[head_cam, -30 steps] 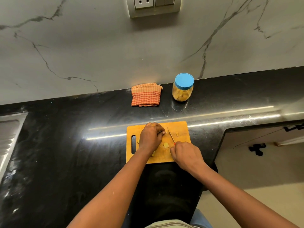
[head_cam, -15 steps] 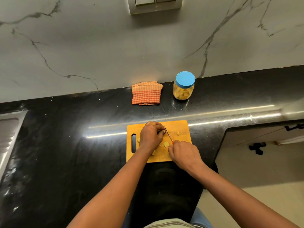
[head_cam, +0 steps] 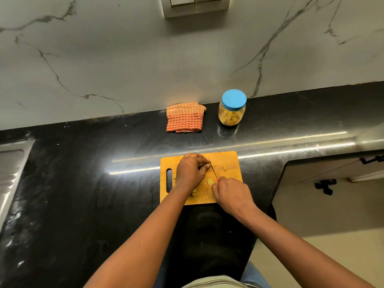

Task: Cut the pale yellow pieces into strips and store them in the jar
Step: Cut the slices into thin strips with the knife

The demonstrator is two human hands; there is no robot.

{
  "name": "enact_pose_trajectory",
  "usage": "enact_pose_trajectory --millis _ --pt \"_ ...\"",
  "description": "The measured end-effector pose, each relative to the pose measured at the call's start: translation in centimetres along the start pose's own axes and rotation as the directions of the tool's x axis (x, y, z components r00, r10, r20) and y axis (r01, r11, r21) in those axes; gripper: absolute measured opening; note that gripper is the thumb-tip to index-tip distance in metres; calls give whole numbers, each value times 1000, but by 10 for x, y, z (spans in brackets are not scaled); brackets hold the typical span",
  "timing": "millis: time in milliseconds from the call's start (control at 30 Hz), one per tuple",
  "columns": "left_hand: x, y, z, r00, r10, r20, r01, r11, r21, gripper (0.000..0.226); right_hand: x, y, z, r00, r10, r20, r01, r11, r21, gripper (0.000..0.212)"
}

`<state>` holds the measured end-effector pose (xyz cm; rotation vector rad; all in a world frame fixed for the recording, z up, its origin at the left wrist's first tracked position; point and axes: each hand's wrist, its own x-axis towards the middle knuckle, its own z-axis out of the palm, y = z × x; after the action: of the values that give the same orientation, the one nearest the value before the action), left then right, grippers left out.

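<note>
Board, wooden with a slot handle at its left end, lies on the black counter at centre frame, near the front edge. Left hand rests on the upper middle of the board with fingers curled and fingertips down just beside the blade; what lies under them is hidden, so its hold cannot be told. Right hand is at the board's lower right corner, fingers closed round the handle of the knife, of which only a red tip shows. Blade runs up and to the left from that hand, its tip close to the left fingertips. Pale yellow pieces lie loose on the board: one between the two hands, just below the blade; one small piece to the right of the blade; others partly covered by the left hand and wrist. Jar, clear and upright, stands above the board near the wall, well apart from it. It holds pale yellow contents, and its blue lid is on. Folded orange checked cloth lies to the left of the jar. Steel sink shows at the left edge. Socket plate sits on the marble wall at top centre.
</note>
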<state>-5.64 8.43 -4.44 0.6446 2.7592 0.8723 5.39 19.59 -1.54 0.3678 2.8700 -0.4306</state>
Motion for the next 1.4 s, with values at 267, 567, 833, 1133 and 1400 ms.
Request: enact_pose_trajectory --millis 267,567,833,1133,1400 --pt "2 2 1 1000 -26 1 26 999 41 17 2 -2 1 1000 -13 24 14 999 -40 36" --pt "2 2 2 1000 -18 22 16 997 71 13 13 -11 4 991 12 136 -4 998 -55 33" --pt "3 2 -1 1000 1 28 -2 998 60 13 -10 10 6 971 -139 192 175 967 -183 27" --pt "1 7 -2 996 -16 84 12 999 44 23 -12 14 -5 983 -119 140 134 985 -105 30" --pt "6 15 -3 996 14 84 -30 982 184 20 -8 17 -11 985 16 172 -19 1000 19 35"
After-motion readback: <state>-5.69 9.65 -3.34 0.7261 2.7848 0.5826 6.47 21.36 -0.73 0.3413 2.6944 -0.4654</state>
